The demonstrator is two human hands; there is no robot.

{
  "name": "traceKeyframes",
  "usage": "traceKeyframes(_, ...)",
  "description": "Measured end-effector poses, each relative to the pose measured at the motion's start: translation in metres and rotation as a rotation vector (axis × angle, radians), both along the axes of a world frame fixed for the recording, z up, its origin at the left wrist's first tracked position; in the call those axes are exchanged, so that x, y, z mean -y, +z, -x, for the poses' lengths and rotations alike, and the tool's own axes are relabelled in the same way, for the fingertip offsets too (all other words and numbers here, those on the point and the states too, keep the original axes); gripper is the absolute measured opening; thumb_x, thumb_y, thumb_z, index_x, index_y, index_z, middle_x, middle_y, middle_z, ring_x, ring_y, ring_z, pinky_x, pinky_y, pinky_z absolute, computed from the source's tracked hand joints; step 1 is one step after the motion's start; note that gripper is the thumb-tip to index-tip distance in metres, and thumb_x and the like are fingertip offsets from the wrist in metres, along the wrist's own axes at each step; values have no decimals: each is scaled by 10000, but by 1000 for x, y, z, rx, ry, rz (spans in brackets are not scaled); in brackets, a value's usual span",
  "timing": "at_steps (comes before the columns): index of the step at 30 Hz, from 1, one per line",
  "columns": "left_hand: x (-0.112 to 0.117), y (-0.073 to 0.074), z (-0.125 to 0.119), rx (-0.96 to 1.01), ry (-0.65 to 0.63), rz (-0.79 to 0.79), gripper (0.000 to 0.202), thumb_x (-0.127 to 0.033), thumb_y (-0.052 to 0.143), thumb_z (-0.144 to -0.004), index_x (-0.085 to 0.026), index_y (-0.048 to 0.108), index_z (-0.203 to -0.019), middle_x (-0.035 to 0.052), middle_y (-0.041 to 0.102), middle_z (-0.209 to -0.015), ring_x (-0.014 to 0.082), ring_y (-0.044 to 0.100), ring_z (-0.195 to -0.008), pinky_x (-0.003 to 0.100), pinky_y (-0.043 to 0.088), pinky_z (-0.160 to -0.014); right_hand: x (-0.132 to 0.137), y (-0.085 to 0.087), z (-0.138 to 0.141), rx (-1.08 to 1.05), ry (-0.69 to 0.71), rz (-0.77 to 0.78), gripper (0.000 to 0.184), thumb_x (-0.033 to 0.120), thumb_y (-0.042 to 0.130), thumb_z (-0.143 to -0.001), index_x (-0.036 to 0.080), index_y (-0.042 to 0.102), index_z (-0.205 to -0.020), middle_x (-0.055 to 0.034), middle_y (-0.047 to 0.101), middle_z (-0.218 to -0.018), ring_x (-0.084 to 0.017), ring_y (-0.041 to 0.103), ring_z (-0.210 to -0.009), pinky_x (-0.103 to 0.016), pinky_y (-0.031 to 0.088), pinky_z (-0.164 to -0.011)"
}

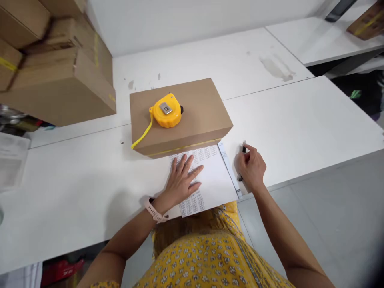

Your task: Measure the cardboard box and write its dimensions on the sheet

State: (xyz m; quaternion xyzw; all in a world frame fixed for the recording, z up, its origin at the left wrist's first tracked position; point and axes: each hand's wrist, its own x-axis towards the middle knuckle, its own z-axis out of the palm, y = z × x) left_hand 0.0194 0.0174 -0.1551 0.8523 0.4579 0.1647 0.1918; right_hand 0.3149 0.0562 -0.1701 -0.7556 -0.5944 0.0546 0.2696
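My left hand (182,181) lies flat with fingers spread on a printed sheet of paper (214,178) at the table's near edge. My right hand (251,166) is closed around a pen (243,149), just right of the sheet. A narrow ruler (228,166) lies along the sheet's right side. Behind the sheet stands a flat cardboard box (198,116), partly over the paper's top edge. A yellow tape measure (166,111) rests on the box, its tape tail hanging over the front left corner.
The white table (300,124) runs wide to both sides. Stacked cardboard boxes (57,76) fill the far left. Papers (10,160) lie at the left edge. A second table (324,36) with another box is at the back right.
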Motion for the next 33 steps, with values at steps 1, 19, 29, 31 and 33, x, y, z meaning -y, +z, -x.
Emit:
traceKeyframes(1,1,0,0,18,4,0,586,-423,652,-946,-328,500,-1503,102,274,-1686,398,163,-1569,679,69,-1233,-1,1,1,2,-18,18,392,357,459,-922,190,632,-1232,-38,628,-747,-244,602,-809,-349,419,-704)
traceKeyframes(19,2,1,0,-193,-19,-69,551,-515,545,-998,-327,474,-1511,115,266,-1686,394,170,-1568,677,112,-1232,-5,6,3,-67,-116,81,554,523,576,-874,185,556,-1312,15,556,-710,-216,562,-717,-363,444,-727)
traceKeyframes(29,1,1,-3,-258,0,-26,543,-509,487,-1026,-342,461,-1542,79,230,-1705,387,108,-1579,661,64,-1237,-32,41,-10,-134,146,196,182,-9,581,-808,86,694,-913,-68,596,-654,-244,631,-855,-478,393,-925)
traceKeyframes(31,1,1,-3,-265,9,-23,541,-516,471,-1030,-355,450,-1546,65,221,-1709,376,110,-1582,655,54,-1239,-23,54,-15,-234,202,165,163,5,563,-821,97,698,-822,-72,617,-638,-231,644,-858,-475,408,-951)
traceKeyframes(33,2,1,-4,-272,17,-21,542,-518,462,-1032,-359,443,-1549,62,210,-1712,372,110,-1582,652,49,-1239,-9,66,-23,-344,267,142,184,81,537,-870,110,719,-875,-80,673,-667,-202,667,-799,-430,477,-901)
